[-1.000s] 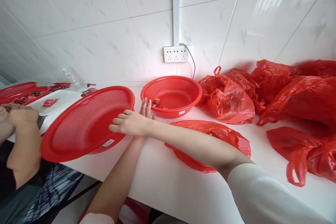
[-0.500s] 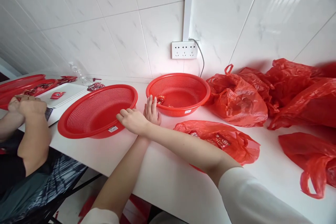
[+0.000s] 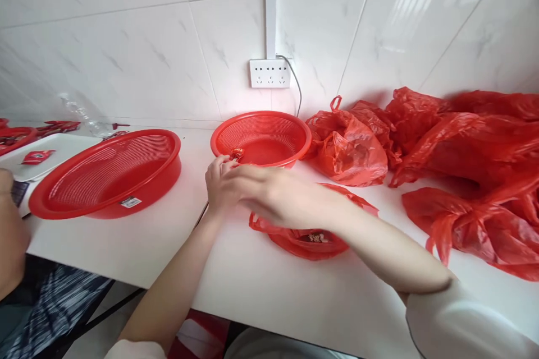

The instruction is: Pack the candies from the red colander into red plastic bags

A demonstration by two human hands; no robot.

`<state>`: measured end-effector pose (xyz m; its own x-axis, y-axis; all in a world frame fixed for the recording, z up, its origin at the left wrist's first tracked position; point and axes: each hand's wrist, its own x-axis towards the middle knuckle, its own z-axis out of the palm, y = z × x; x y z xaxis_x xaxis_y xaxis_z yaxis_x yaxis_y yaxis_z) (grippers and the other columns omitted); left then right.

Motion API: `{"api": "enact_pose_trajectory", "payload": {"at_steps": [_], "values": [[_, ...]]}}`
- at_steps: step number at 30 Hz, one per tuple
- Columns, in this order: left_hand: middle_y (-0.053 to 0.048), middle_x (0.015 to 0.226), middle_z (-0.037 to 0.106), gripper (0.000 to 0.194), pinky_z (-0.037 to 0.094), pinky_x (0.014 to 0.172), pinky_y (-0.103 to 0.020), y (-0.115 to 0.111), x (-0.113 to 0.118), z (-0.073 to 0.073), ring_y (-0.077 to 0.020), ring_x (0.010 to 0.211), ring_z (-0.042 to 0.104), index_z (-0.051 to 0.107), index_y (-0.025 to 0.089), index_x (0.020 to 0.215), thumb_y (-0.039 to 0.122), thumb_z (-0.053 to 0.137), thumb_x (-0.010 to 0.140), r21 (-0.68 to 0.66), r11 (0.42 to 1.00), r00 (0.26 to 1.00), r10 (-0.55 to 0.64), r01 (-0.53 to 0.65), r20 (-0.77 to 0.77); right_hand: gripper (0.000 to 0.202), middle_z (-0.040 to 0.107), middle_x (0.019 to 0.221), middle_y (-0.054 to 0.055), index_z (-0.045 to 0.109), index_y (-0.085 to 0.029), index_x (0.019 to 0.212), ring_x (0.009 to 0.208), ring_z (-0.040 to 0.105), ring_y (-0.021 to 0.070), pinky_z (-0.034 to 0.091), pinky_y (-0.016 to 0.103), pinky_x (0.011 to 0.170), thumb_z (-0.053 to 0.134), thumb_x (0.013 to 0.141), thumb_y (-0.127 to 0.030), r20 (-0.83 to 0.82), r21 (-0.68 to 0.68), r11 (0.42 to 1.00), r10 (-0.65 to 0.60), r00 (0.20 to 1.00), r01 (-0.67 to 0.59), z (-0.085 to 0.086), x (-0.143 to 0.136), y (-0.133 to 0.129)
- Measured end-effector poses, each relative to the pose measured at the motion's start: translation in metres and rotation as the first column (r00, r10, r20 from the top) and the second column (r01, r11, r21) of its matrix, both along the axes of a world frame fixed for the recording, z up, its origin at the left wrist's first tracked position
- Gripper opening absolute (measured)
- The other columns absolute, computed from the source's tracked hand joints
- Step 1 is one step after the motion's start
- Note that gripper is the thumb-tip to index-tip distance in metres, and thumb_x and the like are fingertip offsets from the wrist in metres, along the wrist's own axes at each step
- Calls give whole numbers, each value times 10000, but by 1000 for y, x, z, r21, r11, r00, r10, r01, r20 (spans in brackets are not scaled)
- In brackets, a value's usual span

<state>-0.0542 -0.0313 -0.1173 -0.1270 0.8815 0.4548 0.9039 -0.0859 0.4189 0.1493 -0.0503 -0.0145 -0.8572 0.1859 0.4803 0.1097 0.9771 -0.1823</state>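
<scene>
My left hand point(image 3: 219, 188) is at the front left rim of a round red plastic basket point(image 3: 301, 146), its fingers loosely bent and partly hidden behind my other hand. Smeared by motion, my right hand point(image 3: 278, 193) passes in front of that basket, above the near edge of a red plastic bag point(image 3: 307, 249). Its fingers are too blurred to show whether they hold anything. Inside the basket, close to my left fingers, lies a small red packet point(image 3: 237, 153). Printed packets point(image 3: 316, 237) show in the bag's opening.
A larger red basket point(image 3: 168, 176) stands to the left. Beyond it are a white tray point(image 3: 63, 148) with a red packet point(image 3: 37, 157) and a clear bottle point(image 3: 84, 115). Filled red bags point(image 3: 353, 151) crowd the right side. Another person's arm point(image 3: 10, 235) is at far left.
My right hand has swung right, from the larger basket's rim to above the bag. My left hand has turned, its fingers now more bent. The view has shifted right.
</scene>
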Motion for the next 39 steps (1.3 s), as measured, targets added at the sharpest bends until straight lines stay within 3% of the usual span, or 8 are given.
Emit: {"api": "enact_pose_trajectory", "payload": {"at_steps": [4,10,17,22,28,32,35,39], "values": [[-62,815,655,322,411,798,-363,-33,29,32,-231,810,623,587,213,811,406,375,957,-15,997,972,-80,78,-220,195,630,1079,64,559,-213,1125,871,644,169,501,284,713,431,979,-234,29,-79,869,-488,872,489,0,93,4],[-44,651,625,464,295,558,-303,-78,52,63,-216,585,550,581,224,671,621,434,859,-365,927,939,-43,-90,-340,297,657,989,77,552,-186,1062,729,660,217,411,290,535,458,964,-450,408,144,445,-840,356,884,-78,158,6],[11,593,570,427,302,532,-264,-75,64,69,-154,551,500,572,226,627,550,448,877,-609,779,962,-256,151,-89,273,658,877,119,590,-136,918,826,665,271,425,315,608,450,969,-365,491,254,460,-819,296,851,-132,167,-3],[21,626,592,374,322,534,-267,-70,63,68,-148,573,519,561,217,610,499,521,854,-608,761,938,-338,226,-75,97,664,841,68,582,-173,934,705,632,206,390,290,589,496,895,-194,509,-82,404,-769,387,911,-126,172,8],[17,726,610,193,422,598,-260,-51,49,115,-140,638,544,650,233,724,405,639,810,-237,905,927,-307,355,216,109,589,781,-9,508,-216,815,701,548,139,426,274,678,615,803,-235,44,-834,371,-693,720,409,-78,192,21],[-23,937,679,133,496,739,-282,-30,53,147,-190,874,621,714,240,797,370,687,797,115,912,727,-385,393,569,164,542,737,-22,510,-206,779,624,515,106,438,256,632,663,759,-261,-223,-975,161,-620,753,-155,-50,180,22],[-52,987,693,162,524,749,-311,-15,61,152,-215,923,635,732,224,857,369,678,809,200,880,558,-434,431,707,168,607,874,42,601,-184,870,711,563,141,463,280,651,580,820,-344,-245,-966,222,-605,758,-135,-39,162,22],[-70,1031,687,162,540,772,-333,-5,67,150,-238,998,630,712,217,910,346,668,823,270,809,374,-501,522,780,271,608,835,10,578,-219,1012,674,536,141,432,267,607,655,776,-329,-122,-761,526,-691,712,379,-33,138,23]]}}
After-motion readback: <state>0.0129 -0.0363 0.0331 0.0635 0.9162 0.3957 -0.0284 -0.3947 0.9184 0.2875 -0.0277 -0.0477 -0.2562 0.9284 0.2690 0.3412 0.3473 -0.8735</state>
